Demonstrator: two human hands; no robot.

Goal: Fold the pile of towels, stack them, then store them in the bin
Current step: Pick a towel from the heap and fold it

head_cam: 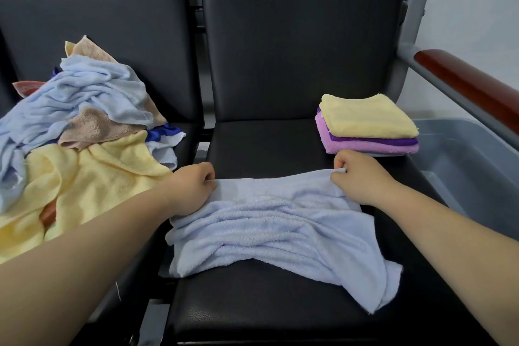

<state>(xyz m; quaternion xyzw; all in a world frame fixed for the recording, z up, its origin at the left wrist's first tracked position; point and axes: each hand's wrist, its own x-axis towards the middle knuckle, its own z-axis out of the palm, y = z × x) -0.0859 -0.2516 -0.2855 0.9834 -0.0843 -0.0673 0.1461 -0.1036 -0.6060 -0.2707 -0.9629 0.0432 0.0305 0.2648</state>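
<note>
- On the black padded chair seat [266, 146] in the middle lies a rumpled light blue terry towel [280, 236], spread crosswise, its near right corner reaching toward the seat's front edge.
- At the towel's far left corner the left grip [193, 191] is closed on the cloth, knuckles up, fingers curled and pinching the edge.
- At the far right corner the right grip [356, 177] likewise pinches the towel's edge between thumb and curled fingers.
- Both bare forearms reach in from the bottom corners, and the cloth between the two grips is drawn into long creases.
- On the neighbouring seat to the left sits the loose pile of unfolded towels [84, 126]: pale yellow nearest, light blue on top, tan and a bit of dark blue showing between. Its yellow edge lies just beside the left grip.
- At the far right of the middle seat stands a neat stack of folded towels [368, 126], yellow on top, then purple, then pink. A pale sliver under the pink may be another towel, though it is too thin to tell.
- That stack sits just beyond the right grip.
- Right of the seat, below a reddish-brown wooden armrest [471, 87] on a grey frame, stands a grey plastic bin [463, 166], open side up.
</note>
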